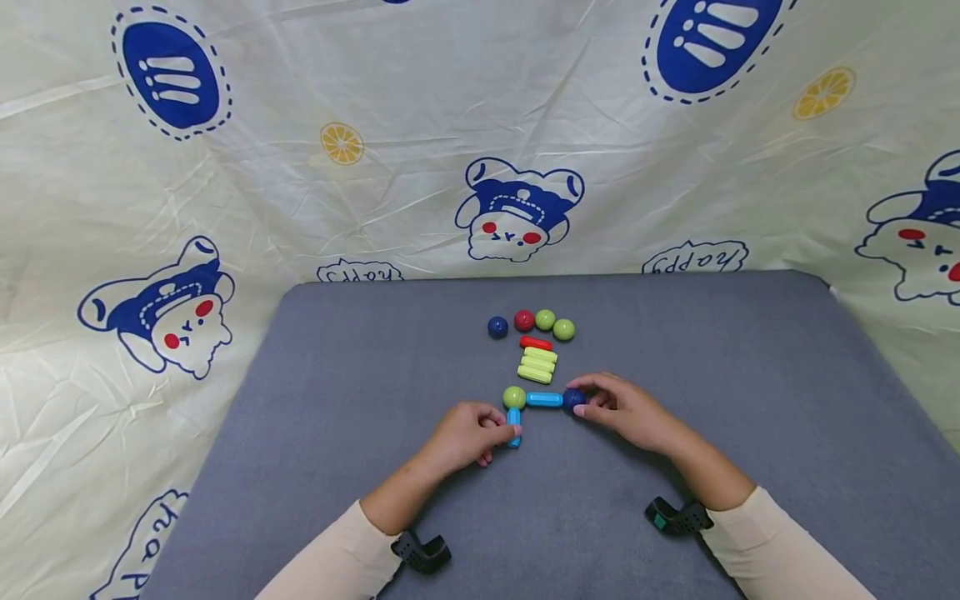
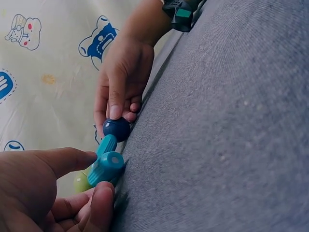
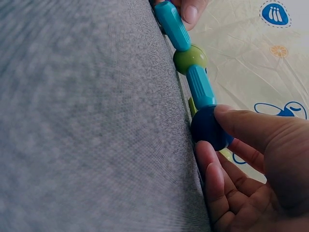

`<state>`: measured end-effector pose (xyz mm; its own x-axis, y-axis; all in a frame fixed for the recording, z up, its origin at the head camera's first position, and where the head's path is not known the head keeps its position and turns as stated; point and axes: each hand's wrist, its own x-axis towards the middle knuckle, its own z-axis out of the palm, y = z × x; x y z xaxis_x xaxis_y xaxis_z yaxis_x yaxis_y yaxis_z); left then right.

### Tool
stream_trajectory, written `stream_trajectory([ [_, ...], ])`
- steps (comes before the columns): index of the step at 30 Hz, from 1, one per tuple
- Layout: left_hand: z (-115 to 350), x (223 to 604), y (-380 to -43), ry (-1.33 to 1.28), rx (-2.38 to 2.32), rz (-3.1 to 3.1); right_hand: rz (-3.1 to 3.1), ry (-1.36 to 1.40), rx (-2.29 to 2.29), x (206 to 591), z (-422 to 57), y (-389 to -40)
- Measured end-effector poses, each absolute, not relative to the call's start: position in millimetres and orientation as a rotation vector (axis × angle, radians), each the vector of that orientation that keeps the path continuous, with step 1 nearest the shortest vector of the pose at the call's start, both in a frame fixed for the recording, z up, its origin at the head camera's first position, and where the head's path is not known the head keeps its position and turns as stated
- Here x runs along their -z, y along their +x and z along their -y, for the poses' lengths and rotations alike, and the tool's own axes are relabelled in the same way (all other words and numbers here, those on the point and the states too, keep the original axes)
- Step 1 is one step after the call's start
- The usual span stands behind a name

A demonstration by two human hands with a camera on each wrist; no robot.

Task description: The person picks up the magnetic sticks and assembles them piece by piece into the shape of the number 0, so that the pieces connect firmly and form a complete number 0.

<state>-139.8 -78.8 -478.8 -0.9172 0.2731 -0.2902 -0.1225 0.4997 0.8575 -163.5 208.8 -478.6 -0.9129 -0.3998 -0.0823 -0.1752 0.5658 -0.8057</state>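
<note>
A green ball (image 1: 513, 397) joins two blue rods into a corner shape on the grey table. One blue rod (image 1: 544, 400) runs right from it to a dark blue ball (image 1: 573, 401); the other blue rod (image 1: 513, 427) points toward the person. My left hand (image 1: 468, 435) pinches the near rod between thumb and finger. With thumb and fingers, my right hand (image 1: 626, 410) grips the dark blue ball, which touches the rod's end. In the right wrist view, the dark blue ball (image 3: 210, 128), rods and green ball (image 3: 189, 59) form a connected chain.
Beyond the hands lie several yellow-green rods (image 1: 537, 365) and a red rod (image 1: 536, 342). Behind them sit a dark blue ball (image 1: 497, 327), a red ball (image 1: 524, 320) and two green balls (image 1: 564, 330). A patterned cloth (image 1: 420, 200) hangs behind the grey table (image 1: 360, 358).
</note>
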Motion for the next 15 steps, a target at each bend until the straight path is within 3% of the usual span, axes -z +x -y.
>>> stream_trajectory([
  [15, 89, 473, -168, 0.048, -1.749, -2.345, -2.550, -0.483, 1.253, 477, -209, -163],
])
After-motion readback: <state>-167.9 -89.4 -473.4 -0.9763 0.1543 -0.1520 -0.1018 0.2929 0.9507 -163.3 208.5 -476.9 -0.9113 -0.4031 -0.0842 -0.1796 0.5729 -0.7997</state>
